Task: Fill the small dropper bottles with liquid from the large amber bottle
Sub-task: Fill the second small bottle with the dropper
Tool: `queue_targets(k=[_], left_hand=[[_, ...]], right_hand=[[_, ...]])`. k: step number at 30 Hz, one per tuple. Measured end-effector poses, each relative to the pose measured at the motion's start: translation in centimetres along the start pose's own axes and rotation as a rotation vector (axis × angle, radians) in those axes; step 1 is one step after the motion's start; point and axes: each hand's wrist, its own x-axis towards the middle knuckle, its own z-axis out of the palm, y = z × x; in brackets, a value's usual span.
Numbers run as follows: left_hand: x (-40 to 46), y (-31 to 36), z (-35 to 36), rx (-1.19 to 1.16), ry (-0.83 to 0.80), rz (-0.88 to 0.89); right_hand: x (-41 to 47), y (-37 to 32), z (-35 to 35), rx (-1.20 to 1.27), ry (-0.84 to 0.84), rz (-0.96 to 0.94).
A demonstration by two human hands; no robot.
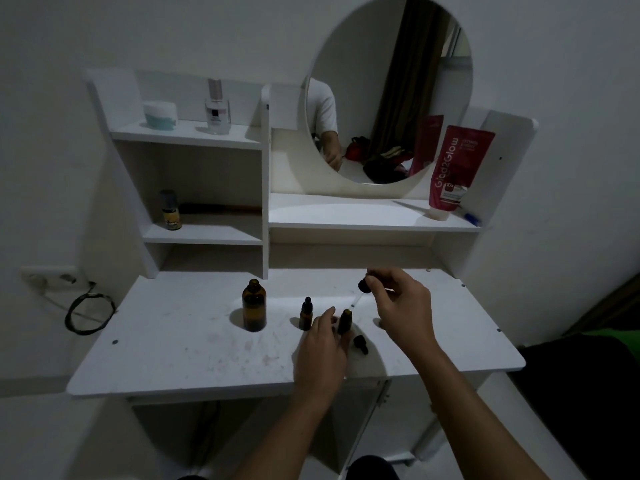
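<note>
Vanity table (194, 348), white, top scuffed; items as follows. Large amber bottle (254, 305), uncapped, upright at centre-left, well apart from both hands. Capped small dropper bottle (305, 314), upright, just left of the left hand. Open small dropper bottle (345, 321), mouth uncovered, steadied at its base by the left hand (323, 351), fingers curled around its lower part. Dropper (360, 292), black bulb up and glass pipette angled down toward the open bottle's mouth, pinched at the bulb by thumb and forefinger of the right hand (401, 308). Loose dropper cap (361, 344), lying on its side just right of the left hand. Round mirror (388, 88) and shelves behind, holding a red tube (453, 168).
</note>
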Motion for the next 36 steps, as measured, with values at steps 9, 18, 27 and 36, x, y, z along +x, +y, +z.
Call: queue_targets(k=[9,18,27,36], left_hand=[[-2.2,-2.6,-2.8,-0.158,0.074,0.001],[-0.9,-5.7,-12.5,-0.185,0.355,-0.071],[3.8,-8.5,-14.6,-0.170,0.086,-0.037],[4.2,-9.9,-13.4,-0.095,0.035,-0.027]], right_hand=[[-0.7,-3.4,-0.1,0.029,0.042,-0.102],[-0.7,-8.0,5.1,0.177,-0.090,-0.172],[1.1,-10.4,9.0,0.221,-0.064,-0.201],[1.4,-10.2,10.6,0.185,-0.070,-0.247]])
